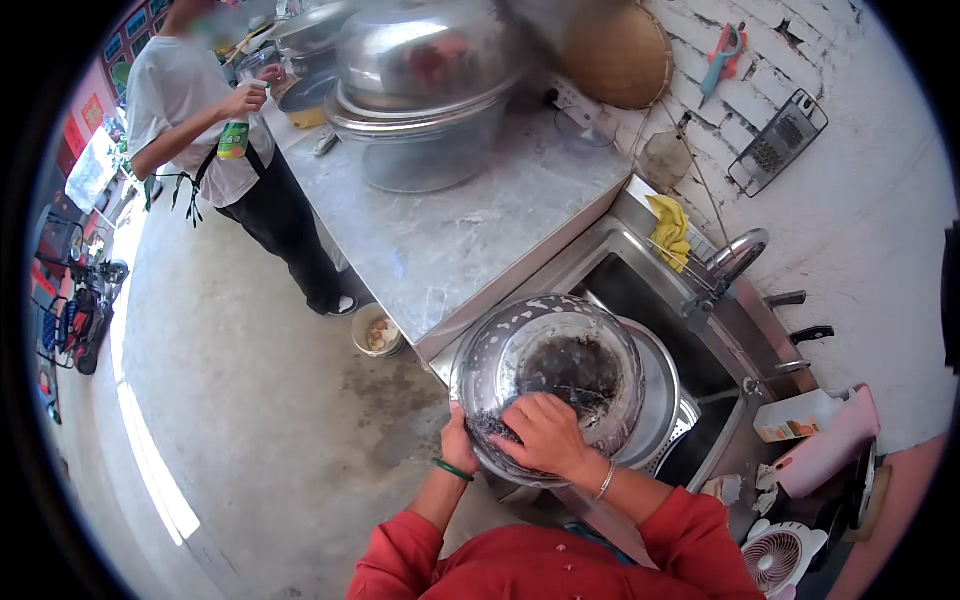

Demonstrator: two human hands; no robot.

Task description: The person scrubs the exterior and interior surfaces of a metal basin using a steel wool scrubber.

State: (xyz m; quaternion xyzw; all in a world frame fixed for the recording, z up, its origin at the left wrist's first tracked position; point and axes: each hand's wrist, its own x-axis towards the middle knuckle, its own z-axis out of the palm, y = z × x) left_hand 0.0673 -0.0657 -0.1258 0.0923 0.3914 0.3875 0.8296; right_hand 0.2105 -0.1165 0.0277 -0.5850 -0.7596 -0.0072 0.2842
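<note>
A large round metal pot [610, 340], its sooty, blackened underside facing up, is tilted over the near left edge of the sink [612, 240]. My left hand [458, 440], with a green bangle at the wrist, grips the pot's left rim. Pressed on the lower left of the pot's bottom is my right hand [545, 435], fingers bent around a dark scrubber [492, 428] that shows only in part. Beneath the pot, a metal basin [660, 385] and a perforated strainer [682, 430] rest in the sink.
Another person [210, 120] stands at the upper left holding a green spray bottle [233, 138]. Large metal pots [425, 100] sit on the grey counter [400, 240]. A bucket [378, 332] stands on the floor. Right of the sink are a faucet [735, 258], knives and a small fan [782, 558].
</note>
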